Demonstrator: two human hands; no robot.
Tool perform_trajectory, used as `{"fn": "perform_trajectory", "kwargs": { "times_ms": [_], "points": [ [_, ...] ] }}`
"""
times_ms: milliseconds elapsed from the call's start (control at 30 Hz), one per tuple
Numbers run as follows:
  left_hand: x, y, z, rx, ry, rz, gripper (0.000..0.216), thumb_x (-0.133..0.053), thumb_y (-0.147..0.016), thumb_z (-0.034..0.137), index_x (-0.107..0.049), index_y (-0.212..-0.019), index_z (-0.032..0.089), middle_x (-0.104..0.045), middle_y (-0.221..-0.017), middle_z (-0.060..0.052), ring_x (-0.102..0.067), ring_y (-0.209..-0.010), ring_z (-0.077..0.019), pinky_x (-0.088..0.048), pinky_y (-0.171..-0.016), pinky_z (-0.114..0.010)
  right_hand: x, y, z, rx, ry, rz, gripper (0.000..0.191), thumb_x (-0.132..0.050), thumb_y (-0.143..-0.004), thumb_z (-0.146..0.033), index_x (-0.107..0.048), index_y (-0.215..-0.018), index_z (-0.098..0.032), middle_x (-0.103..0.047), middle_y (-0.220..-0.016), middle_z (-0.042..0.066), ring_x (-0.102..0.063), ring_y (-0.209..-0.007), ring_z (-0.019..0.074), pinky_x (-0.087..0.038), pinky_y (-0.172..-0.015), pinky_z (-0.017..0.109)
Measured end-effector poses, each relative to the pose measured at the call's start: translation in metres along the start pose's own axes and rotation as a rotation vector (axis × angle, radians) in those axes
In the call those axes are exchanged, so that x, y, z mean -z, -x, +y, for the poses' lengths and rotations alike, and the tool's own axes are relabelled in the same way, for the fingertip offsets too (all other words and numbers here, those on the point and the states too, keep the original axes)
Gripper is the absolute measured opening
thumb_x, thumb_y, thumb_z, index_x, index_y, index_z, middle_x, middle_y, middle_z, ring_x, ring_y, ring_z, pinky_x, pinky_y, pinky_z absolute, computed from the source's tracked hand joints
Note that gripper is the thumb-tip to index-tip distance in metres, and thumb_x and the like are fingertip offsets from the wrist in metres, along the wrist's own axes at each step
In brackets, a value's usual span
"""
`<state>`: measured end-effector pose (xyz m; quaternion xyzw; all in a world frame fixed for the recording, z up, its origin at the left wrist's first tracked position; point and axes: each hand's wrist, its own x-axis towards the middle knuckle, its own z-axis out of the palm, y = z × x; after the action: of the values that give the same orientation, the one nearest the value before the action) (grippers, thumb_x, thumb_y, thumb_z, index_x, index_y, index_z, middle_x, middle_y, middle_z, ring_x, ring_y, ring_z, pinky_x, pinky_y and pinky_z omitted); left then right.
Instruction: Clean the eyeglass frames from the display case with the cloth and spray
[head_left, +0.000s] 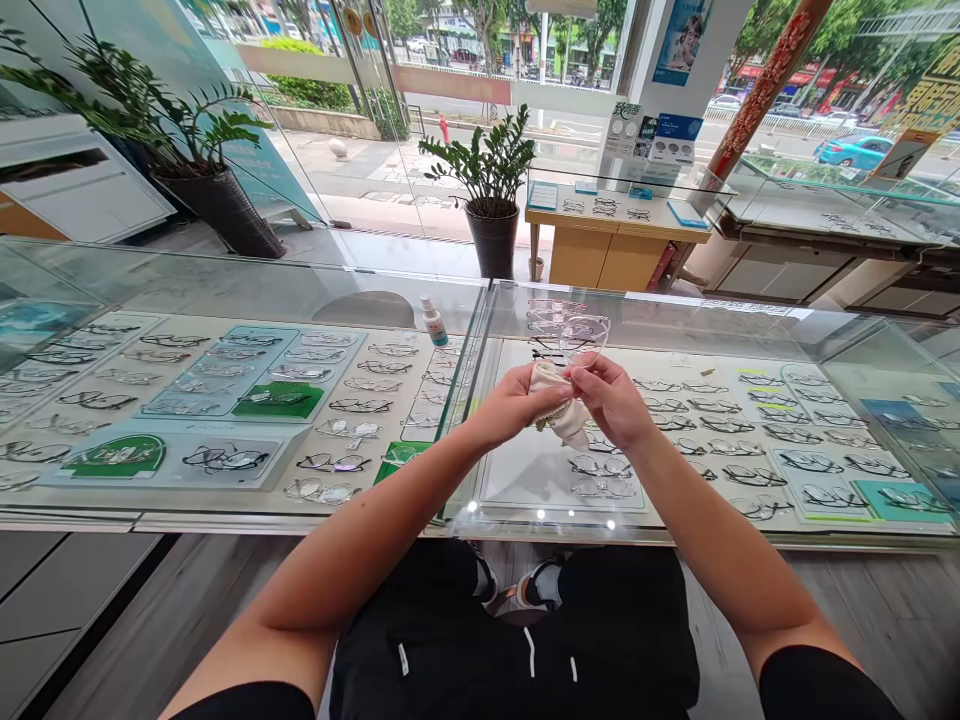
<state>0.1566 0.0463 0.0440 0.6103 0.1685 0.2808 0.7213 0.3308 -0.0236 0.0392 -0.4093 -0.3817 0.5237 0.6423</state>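
both hands are together over the right part of the glass counter [262, 525], the left hand [525, 395] closed on a pale cloth [568, 420] and the right hand [619, 405] pinching what looks like the near part of a pair of clear eyeglasses [586, 335]. the eyeglasses stand up from the fingertips, above the rows of frames [731, 448] laid out under the glass, and the cloth bunches between the palms with a loose corner hanging down. to judge by this, the step in hand is wiping: it would go best with a light, steady pinch close to the part being rubbed, so that no temple or bridge takes a twist, and with a clean fold of cloth between skin and lens. keeping the loose corner gathered would stop it from snagging, and holding the eyeglasses low over the glass would soften a slip. the small bottle [433, 322] stands at the far left of the hands, its label too small to read. the fingers and cloth hide where they meet the frame, so which part is being rubbed cannot be told; the clear rims blur into the frames behind them, and the temples are hard to trace.
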Motion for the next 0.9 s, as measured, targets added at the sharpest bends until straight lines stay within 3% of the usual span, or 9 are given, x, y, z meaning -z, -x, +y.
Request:
{"fn": "perform_trajectory", "kwargs": {
  "times_ms": [133,267,400,567,767,900],
  "points": [
    [0.001,-0.001,-0.001,0.011,0.018,0.012,0.051,-0.089,-0.086,0.06,-0.063,-0.088,0.016,-0.053,-0.064,0.005,-0.043,-0.054,-0.0073,-0.033,-0.051,-0.022,0.002,0.0,-0.001,0.022,0.083,-0.018,0.038,-0.099,-0.073,-0.057,-0.077,-0.081,-0.027,-0.076,-0.086,0.0,-0.061,-0.076,0.0163,-0.053,-0.078,0.033],
    [0.004,-0.004,-0.004,-0.002,0.055,-0.004,0.051,-0.09,-0.085,0.061,-0.067,-0.09,0.015,-0.06,-0.073,0.001,-0.052,-0.062,-0.0096,-0.041,-0.058,-0.023,0.003,0.0,-0.004,0.032,0.102,-0.009,0.038,-0.098,-0.074,-0.056,-0.075,-0.079,-0.026,-0.072,-0.08,-0.001,-0.06,-0.073,0.0164,-0.052,-0.073,0.032],
    [0.01,-0.006,-0.004,0.012,0.06,-0.08,0.051,-0.087,-0.088,0.063,-0.069,-0.093,0.015,-0.067,-0.082,-0.003,-0.06,-0.071,-0.0132,-0.05,-0.066,-0.025,0.004,-0.001,-0.007,0.015,0.056,0.046,0.041,-0.1,-0.07,-0.055,-0.074,-0.083,-0.027,-0.074,-0.083,0.0,-0.062,-0.074,0.0177,-0.054,-0.071,0.033],
    [0.013,-0.004,0.001,0.037,0.04,-0.184,0.05,-0.091,-0.086,0.057,-0.07,-0.103,0.015,-0.067,-0.088,-0.003,-0.06,-0.074,-0.0127,-0.051,-0.067,-0.025,0.006,-0.004,-0.009,0.008,-0.01,0.076,0.04,-0.101,-0.069,-0.051,-0.075,-0.085,-0.026,-0.076,-0.087,0.0,-0.063,-0.074,0.0165,-0.054,-0.07,0.031],
    [0.011,-0.003,0.002,0.053,0.033,-0.146,0.056,-0.098,-0.079,0.051,-0.068,-0.107,0.013,-0.068,-0.087,-0.002,-0.061,-0.072,-0.0118,-0.05,-0.065,-0.024,0.005,-0.005,-0.007,-0.001,-0.009,0.069,0.041,-0.101,-0.069,-0.052,-0.073,-0.083,-0.025,-0.076,-0.085,0.0,-0.062,-0.073,0.016,-0.054,-0.07,0.031],
    [0.008,-0.004,0.001,0.051,0.035,-0.126,0.056,-0.099,-0.076,0.05,-0.065,-0.102,0.014,-0.065,-0.077,0.001,-0.059,-0.062,-0.0104,-0.046,-0.058,-0.023,0.004,-0.003,-0.005,0.026,0.004,0.024,0.039,-0.101,-0.072,-0.052,-0.075,-0.083,-0.025,-0.075,-0.085,-0.001,-0.061,-0.073,0.0147,-0.052,-0.071,0.029]
  ]
}}
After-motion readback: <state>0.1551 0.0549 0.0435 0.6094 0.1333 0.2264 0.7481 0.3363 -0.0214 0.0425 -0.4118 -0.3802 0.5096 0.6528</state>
